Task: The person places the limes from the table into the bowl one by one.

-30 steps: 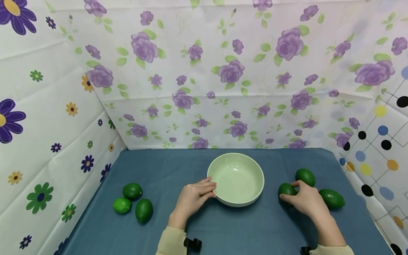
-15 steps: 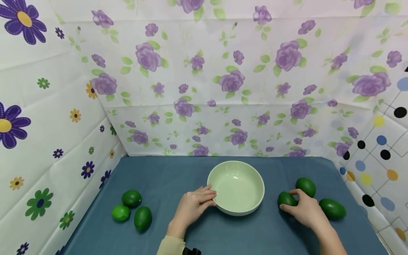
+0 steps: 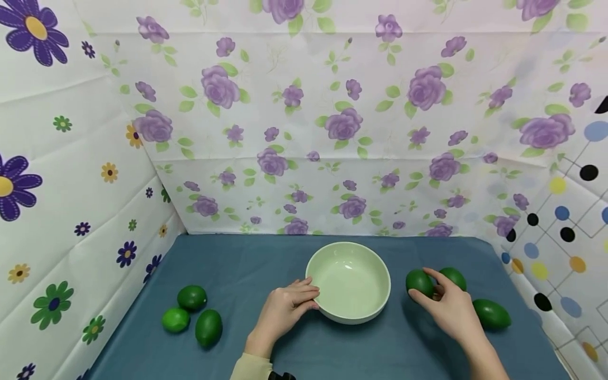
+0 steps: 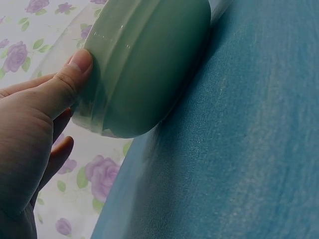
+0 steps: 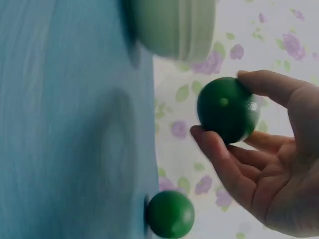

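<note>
Right of the bowl [image 3: 349, 287], we see the right hand [image 3: 449, 307] pinching a green fruit [image 3: 419, 283], probably firm, slick, best held mid-girth; the left hand [image 3: 284, 307] pinches the bowl.

The far wall [image 3: 304, 145] before me is white, with purple roses [image 3: 344, 124] and green leaves [image 3: 188, 92] — some creases [image 3: 304, 32] run across it. The left wall [image 3: 76, 203] carries large and small flowers [image 3: 51, 305], the right wall [image 3: 581, 248] coloured dots [image 3: 567, 235]. The table [image 3: 256, 264] is plainly blue, under soft light.
</note>
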{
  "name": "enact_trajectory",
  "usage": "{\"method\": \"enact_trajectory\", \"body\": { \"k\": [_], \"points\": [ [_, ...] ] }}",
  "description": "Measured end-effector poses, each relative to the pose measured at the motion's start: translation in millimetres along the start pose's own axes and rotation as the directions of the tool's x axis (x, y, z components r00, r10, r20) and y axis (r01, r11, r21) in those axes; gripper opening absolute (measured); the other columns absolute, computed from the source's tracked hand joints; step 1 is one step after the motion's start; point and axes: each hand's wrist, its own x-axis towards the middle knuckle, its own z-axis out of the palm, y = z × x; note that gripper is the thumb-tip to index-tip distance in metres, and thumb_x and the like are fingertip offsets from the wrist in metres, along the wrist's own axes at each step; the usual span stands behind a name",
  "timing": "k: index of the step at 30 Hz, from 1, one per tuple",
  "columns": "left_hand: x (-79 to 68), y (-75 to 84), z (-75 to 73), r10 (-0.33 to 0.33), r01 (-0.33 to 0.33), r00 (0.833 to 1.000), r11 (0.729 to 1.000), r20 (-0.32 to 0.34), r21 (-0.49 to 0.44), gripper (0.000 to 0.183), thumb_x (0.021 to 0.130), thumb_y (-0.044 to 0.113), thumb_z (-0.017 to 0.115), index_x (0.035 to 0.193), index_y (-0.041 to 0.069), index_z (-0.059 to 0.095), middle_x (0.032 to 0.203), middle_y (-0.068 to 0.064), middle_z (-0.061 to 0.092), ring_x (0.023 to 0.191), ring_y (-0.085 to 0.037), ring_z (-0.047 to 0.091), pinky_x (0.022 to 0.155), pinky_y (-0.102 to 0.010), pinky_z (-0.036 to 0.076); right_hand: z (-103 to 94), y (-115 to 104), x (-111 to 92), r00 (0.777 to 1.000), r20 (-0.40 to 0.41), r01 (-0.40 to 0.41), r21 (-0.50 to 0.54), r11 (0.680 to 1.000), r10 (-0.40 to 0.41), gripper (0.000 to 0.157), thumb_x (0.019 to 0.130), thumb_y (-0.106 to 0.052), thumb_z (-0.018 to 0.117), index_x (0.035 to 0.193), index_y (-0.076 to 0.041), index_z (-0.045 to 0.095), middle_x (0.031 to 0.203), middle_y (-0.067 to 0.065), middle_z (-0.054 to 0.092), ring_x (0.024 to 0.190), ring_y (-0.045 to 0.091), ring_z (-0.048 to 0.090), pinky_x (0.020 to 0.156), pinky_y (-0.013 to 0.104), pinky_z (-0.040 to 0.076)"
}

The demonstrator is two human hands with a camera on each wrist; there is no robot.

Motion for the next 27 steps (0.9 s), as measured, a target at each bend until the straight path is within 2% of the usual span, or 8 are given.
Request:
{"method": "enact_trajectory", "body": {
  "k": [2,3,6,11,14,18,21,27],
  "points": [
    [1.1,-0.6,-1.0,0.004,-0.004,1.000,1.000,-0.001,-0.006,0.032,0.088,0.029,0.086,0.117,0.015,0.086,0.121,0.005,0.078,0.131,-0.014,0.066,0.112,-0.046,0.052,0.4,-7.5,-2.2,1.000,-0.024,0.014,0.043,0.999,-0.013,0.103,0.091,-0.077,0.069,0.167,-0.013,0.040,0.139,0.030,0.065,0.117,0.044,0.070,0.085,0.055,0.061],
    [1.9,-1.2,-1.3,0.006,-0.006,1.000,1.000,0.002,-0.004,0.032,0.089,0.030,0.085,0.117,0.015,0.086,0.121,0.006,0.078,0.131,-0.013,0.065,0.112,-0.046,0.052,0.0,-11.4,-2.9,0.999,-0.034,0.017,0.062,0.998,-0.015,0.102,0.091,-0.076,0.069,0.167,-0.015,0.040,0.135,0.029,0.068,0.111,0.042,0.072,0.076,0.050,0.062],
    [5.0,-2.6,-2.9,0.008,-0.008,1.000,1.000,0.008,0.001,0.032,0.090,0.031,0.084,0.119,0.017,0.085,0.123,0.006,0.078,0.132,-0.013,0.064,0.113,-0.044,0.051,-0.7,-22.1,-3.6,0.997,-0.061,0.045,0.116,0.992,-0.038,0.098,0.093,-0.074,0.069,0.168,-0.018,0.038,0.133,0.025,0.071,0.107,0.037,0.074,0.071,0.042,0.060],
    [6.4,-4.9,-7.7,0.007,-0.007,1.000,1.000,-0.004,0.017,0.032,0.089,0.029,0.085,0.118,0.016,0.085,0.121,0.005,0.078,0.131,-0.015,0.065,0.114,-0.043,0.050,5.9,-37.7,-4.3,0.994,-0.049,0.109,0.208,0.972,-0.101,0.091,0.095,-0.068,0.071,0.167,-0.022,0.040,0.140,0.026,0.066,0.123,0.041,0.069,0.084,0.048,0.063],
    [6.2,-5.7,-9.9,0.004,-0.004,1.000,1.000,-0.004,0.013,0.032,0.088,0.028,0.086,0.118,0.016,0.086,0.121,0.005,0.078,0.131,-0.015,0.066,0.114,-0.044,0.051,12.3,-43.9,-5.8,0.993,-0.019,0.121,0.255,0.959,-0.121,0.086,0.095,-0.063,0.074,0.166,-0.025,0.043,0.129,0.021,0.073,0.117,0.036,0.073,0.083,0.044,0.063],
    [8.1,-6.0,-10.0,-0.001,0.001,1.000,1.000,0.003,0.010,0.032,0.089,0.029,0.086,0.119,0.018,0.085,0.122,0.007,0.078,0.132,-0.013,0.064,0.115,-0.042,0.049,17.3,-49.2,-7.9,0.991,-0.006,0.131,0.276,0.952,-0.135,0.081,0.095,-0.059,0.078,0.163,-0.028,0.047,0.112,0.008,0.077,0.097,0.024,0.074,0.072,0.035,0.058],
    [8.9,-5.5,-8.1,0.001,-0.001,1.000,1.000,-0.004,0.011,0.032,0.089,0.030,0.086,0.119,0.018,0.085,0.122,0.007,0.078,0.132,-0.013,0.064,0.115,-0.042,0.049,19.2,-53.4,-10.3,0.991,0.003,0.130,0.295,0.947,-0.137,0.080,0.094,-0.058,0.079,0.162,-0.029,0.048,0.112,0.007,0.077,0.094,0.022,0.073,0.071,0.035,0.058],
    [1.9,-2.2,-1.0,0.014,-0.014,1.000,1.000,-0.002,-0.013,0.032,0.089,0.030,0.086,0.118,0.017,0.086,0.121,0.006,0.078,0.130,-0.015,0.066,0.111,-0.047,0.053,27.4,-62.0,-19.9,0.990,0.065,0.094,0.367,0.926,-0.126,0.080,0.093,-0.053,0.082,0.161,-0.029,0.049,0.116,0.008,0.077,0.099,0.023,0.076,0.077,0.035,0.062]
  ]
}}
